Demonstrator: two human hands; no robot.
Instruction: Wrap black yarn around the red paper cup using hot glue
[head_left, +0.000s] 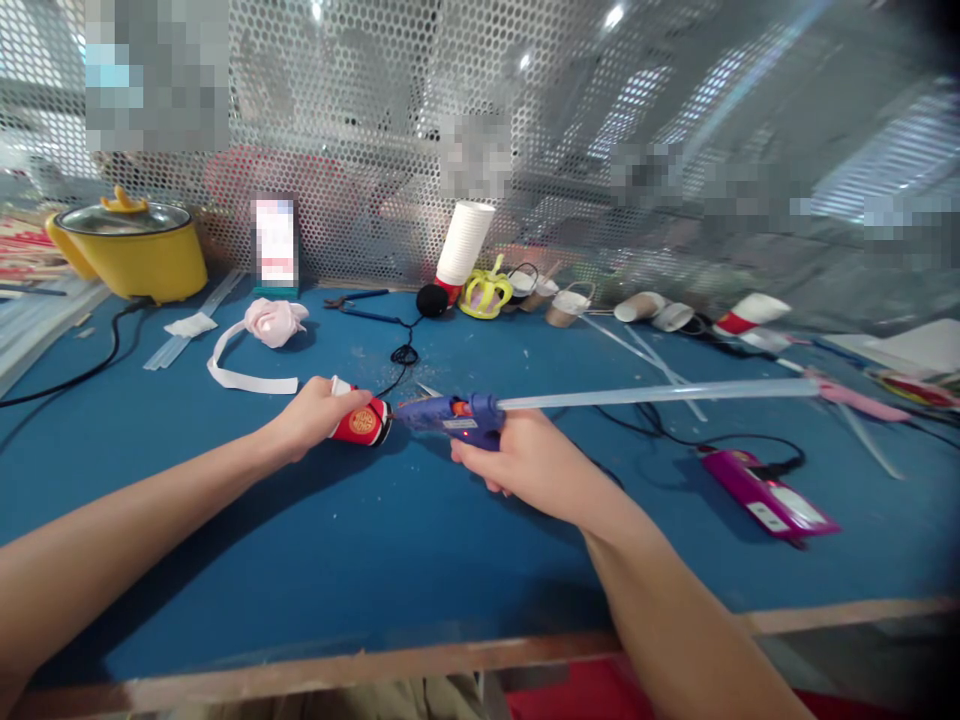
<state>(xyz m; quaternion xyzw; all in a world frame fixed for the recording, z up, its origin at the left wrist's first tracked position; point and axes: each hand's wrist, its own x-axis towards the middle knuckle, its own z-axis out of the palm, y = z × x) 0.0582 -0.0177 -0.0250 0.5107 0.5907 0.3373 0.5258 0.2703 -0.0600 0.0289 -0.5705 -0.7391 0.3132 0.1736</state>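
My left hand [319, 412] is closed around a red paper cup [361, 422] with a gold emblem, tipped on its side. My right hand [529, 458] grips a blue hot glue gun [446, 418], and a long clear glue stick [660, 394] sticks out of its back to the right. The nozzle points left and meets the dark base end of the cup; whether it touches is hard to tell. Behind the cup lie a rolled pale pink strip [274, 322] with a loose white tail and blue-handled pliers [367, 305].
A yellow electric pot [142, 255] stands at the back left, near a propped phone [275, 240]. Stacked white cups [465, 245], a yellow crown-like piece [486, 292] and small buckets [568, 305] line the perforated metal screen. A purple power strip [772, 498] with cables lies at right.
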